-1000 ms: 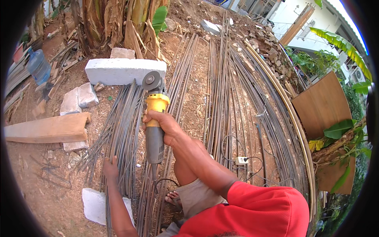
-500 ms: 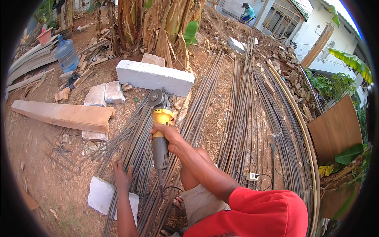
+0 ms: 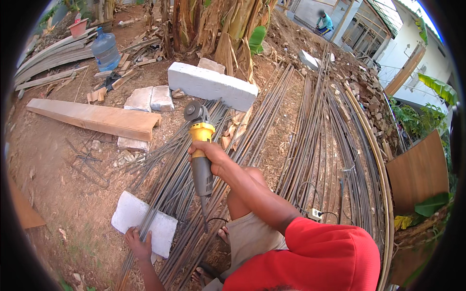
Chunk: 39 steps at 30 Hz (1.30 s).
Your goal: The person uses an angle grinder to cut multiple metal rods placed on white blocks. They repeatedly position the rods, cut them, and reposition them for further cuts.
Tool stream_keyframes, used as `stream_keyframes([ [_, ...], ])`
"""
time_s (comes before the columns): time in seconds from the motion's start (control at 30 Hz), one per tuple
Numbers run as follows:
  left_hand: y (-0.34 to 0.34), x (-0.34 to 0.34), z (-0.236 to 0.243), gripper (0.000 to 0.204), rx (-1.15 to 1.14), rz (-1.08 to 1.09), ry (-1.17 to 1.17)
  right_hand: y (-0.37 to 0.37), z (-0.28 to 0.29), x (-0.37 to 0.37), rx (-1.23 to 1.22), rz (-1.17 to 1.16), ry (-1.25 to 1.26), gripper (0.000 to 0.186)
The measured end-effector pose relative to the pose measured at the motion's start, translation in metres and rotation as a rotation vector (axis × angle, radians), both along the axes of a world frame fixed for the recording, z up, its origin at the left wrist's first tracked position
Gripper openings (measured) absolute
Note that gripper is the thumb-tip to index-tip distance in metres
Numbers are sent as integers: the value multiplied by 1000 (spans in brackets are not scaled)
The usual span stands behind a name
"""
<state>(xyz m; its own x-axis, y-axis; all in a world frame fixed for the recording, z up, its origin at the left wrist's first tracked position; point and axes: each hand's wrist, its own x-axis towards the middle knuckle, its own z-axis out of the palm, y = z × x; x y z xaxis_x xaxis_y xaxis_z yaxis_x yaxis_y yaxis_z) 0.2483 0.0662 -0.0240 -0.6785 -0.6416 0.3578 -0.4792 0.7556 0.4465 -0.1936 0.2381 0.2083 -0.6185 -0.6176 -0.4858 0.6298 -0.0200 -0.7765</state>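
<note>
My right hand [image 3: 206, 155] grips a yellow and black angle grinder [image 3: 201, 177], its disc [image 3: 193, 111] pointing up and away from me, above a long bundle of steel rods [image 3: 174, 174]. Lower down, my left hand [image 3: 138, 245] has its fingers round a few of the rods, at a white block [image 3: 124, 208] lying beneath them. A long white block [image 3: 212, 87] lies across the far end of the bundle. The grinder's cord hangs from its lower end past my bare leg.
More long rods [image 3: 315, 126] run along the right, with a socket block [image 3: 314, 215] and plywood [image 3: 417, 174] nearby. At left lie a plank [image 3: 92, 119], broken blocks and a water jug [image 3: 106, 51]. Banana trunks stand ahead. A co-worker [image 3: 324, 24] crouches by a building.
The view has swung, bringing the co-worker into sight. My left hand has moved down along the rods to the near white block. My right hand still holds the grinder.
</note>
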Motion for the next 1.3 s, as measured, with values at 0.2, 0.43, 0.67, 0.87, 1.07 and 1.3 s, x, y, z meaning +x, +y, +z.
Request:
stream_keyframes([
  [0.2,6,5,-24,48,22,74,62,-2,6,21,15,30,90,15],
  [0.43,15,2,-12,42,11,125,112,-13,-1,33,111,43,132,30],
  [0.67,9,0,-27,35,2,143,185,-9,-1,38,167,295,247,20],
  [0.87,10,-3,-33,32,-31,215,137,-1,11,55,224,378,369,30],
  [1.07,10,-5,-29,33,15,238,149,-11,-5,79,322,492,403,41],
  [1.3,11,-10,-31,36,33,290,111,-20,-77,107,325,661,402,48],
])
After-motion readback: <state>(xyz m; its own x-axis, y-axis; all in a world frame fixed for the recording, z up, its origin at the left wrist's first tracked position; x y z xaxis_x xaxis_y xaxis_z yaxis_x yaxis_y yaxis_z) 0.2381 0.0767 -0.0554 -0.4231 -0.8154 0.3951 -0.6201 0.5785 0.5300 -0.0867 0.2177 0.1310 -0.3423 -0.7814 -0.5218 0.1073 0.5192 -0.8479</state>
